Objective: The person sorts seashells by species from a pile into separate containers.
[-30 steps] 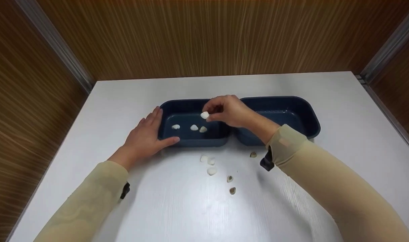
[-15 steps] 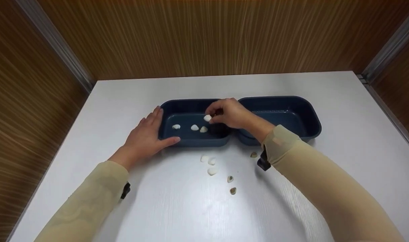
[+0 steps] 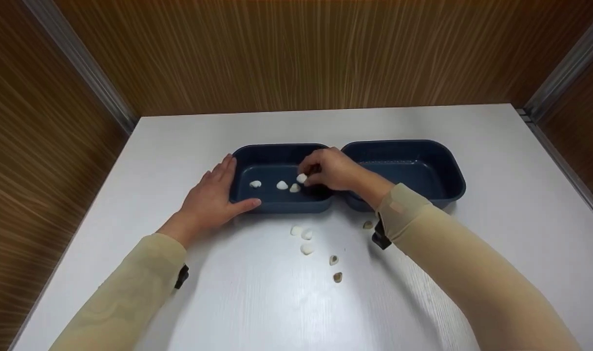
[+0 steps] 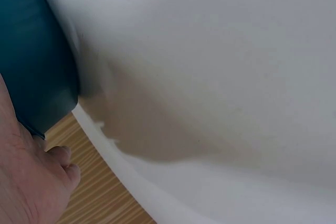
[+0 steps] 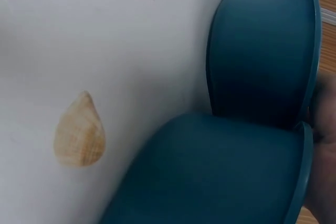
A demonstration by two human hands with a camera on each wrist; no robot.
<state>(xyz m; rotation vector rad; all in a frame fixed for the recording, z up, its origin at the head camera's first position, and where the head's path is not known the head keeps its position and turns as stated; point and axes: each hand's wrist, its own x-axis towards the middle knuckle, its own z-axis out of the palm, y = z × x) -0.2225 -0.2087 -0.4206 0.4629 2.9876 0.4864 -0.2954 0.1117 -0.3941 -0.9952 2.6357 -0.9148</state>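
Note:
My right hand [image 3: 333, 169] pinches a white seashell [image 3: 302, 178] between thumb and fingers, low inside the left blue tray [image 3: 281, 207]. Just left of it, a greyish shell [image 3: 295, 187] and two white shells, one at the middle [image 3: 282, 185] and one farther left [image 3: 255, 184], lie on the tray's floor. My left hand [image 3: 211, 200] rests with straight fingers along that tray's left end, the thumb over its front rim. In the left wrist view part of the left hand [image 4: 34, 177] shows against the tray's wall [image 4: 39, 51].
A second blue tray [image 3: 452, 187] stands close on the right. In front of the trays lie several white shells [image 3: 307, 249] and brownish shells [image 3: 337, 277], one brownish shell [image 5: 80, 132] near the trays' meeting corners. Wood-grain panels [image 3: 325, 53] wall the white table [image 3: 218, 302].
My right hand has lowered into the left tray with the white shell, moving slightly right and toward me. The left hand has stayed in place.

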